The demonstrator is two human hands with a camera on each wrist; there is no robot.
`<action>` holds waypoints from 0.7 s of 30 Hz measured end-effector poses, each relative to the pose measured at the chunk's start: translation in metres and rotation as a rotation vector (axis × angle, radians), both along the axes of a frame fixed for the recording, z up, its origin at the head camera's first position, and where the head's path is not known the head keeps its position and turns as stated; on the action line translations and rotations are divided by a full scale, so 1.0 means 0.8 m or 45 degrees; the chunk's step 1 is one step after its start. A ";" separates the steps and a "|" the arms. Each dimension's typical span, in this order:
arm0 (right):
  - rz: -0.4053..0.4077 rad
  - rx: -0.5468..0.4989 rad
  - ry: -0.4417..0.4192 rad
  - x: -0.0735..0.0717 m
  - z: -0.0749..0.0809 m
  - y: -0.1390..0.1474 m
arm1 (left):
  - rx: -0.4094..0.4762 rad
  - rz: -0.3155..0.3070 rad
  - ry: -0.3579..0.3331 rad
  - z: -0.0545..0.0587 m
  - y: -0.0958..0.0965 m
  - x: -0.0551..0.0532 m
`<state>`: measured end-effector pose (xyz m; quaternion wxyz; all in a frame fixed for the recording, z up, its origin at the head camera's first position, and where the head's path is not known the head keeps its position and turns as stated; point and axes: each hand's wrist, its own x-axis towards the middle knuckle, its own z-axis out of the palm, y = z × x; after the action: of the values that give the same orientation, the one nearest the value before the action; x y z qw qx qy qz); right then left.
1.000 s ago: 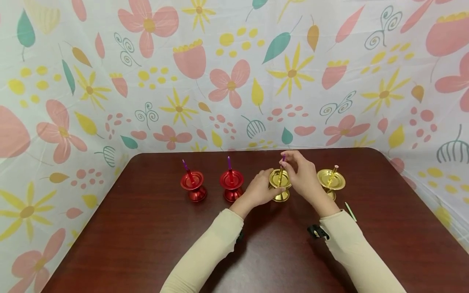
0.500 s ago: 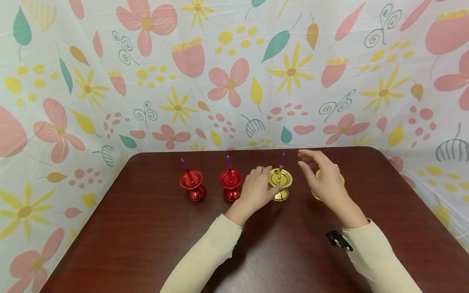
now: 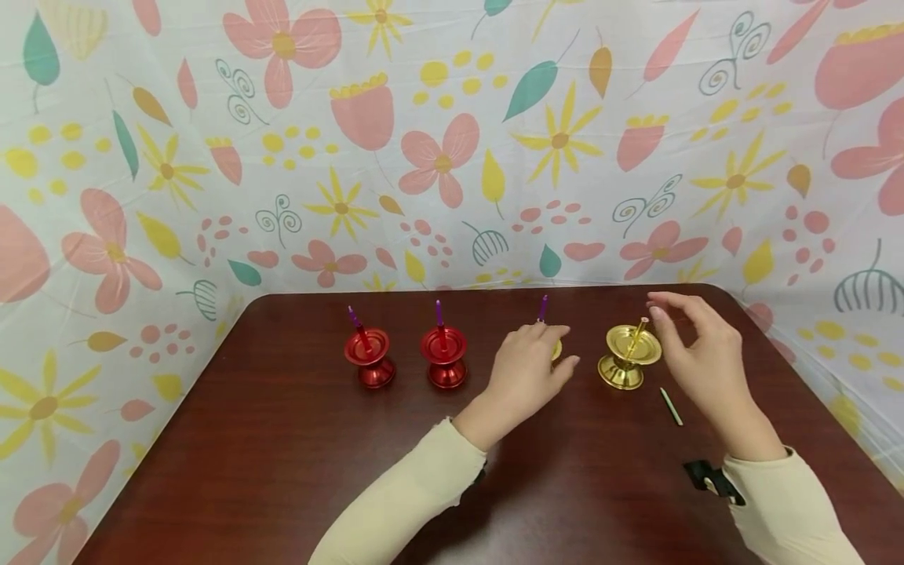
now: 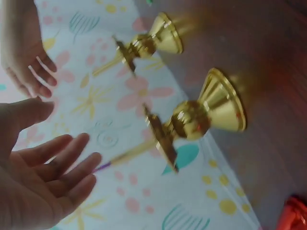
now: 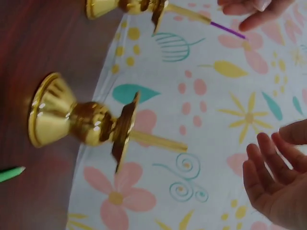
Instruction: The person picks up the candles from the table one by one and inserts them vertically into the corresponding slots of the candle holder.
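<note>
My left hand (image 3: 526,373) is in front of a gold candle holder (image 4: 192,120), fingers extended and holding nothing. It hides most of that holder in the head view. A thin purple candle (image 3: 542,308) stands in the holder's tube, its tip showing above the hand. To the right is a second gold candle holder (image 3: 621,373), whose upright tube (image 5: 160,141) bears no candle. My right hand (image 3: 709,373) hovers just right of this holder, fingers loosely bent and apart from it. On the table below lies a thin light green candle (image 3: 672,406).
Two red candle holders (image 3: 377,373) stand in line at the left, each with a purple candle (image 3: 439,314). The dark wooden table (image 3: 282,471) meets a flower-patterned cloth (image 3: 438,235) along its back edge.
My right hand has let go of the purple candle in the left gold holder and moved right, past the second one. My left hand has come off that holder, shifting slightly right.
</note>
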<state>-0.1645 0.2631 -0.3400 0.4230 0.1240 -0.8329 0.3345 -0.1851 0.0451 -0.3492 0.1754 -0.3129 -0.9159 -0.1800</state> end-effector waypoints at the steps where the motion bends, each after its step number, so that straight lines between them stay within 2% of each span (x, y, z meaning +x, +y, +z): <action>1: -0.031 -0.007 -0.008 0.001 -0.002 0.004 | -0.001 -0.014 0.023 -0.001 0.006 -0.001; 3: -0.083 -0.022 -0.029 0.003 -0.007 0.012 | -0.005 -0.036 0.055 -0.004 0.018 -0.004; 5: -0.125 -0.031 -0.062 0.005 -0.011 0.021 | 0.008 -0.059 0.050 -0.007 0.030 -0.006; 11: -0.193 -0.006 -0.187 0.007 -0.032 0.045 | 0.059 -0.099 -0.034 -0.015 0.062 -0.014; 17: -0.185 0.075 -0.371 0.008 -0.054 0.065 | 0.160 -0.071 -0.207 -0.027 0.088 -0.025; 21: -0.170 0.105 -0.443 0.007 -0.063 0.076 | 0.255 -0.059 -0.356 -0.034 0.101 -0.034</action>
<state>-0.1585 0.3236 -0.3900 0.2882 0.0259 -0.9130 0.2877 -0.2125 0.1257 -0.3767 0.0724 -0.2867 -0.9015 -0.3162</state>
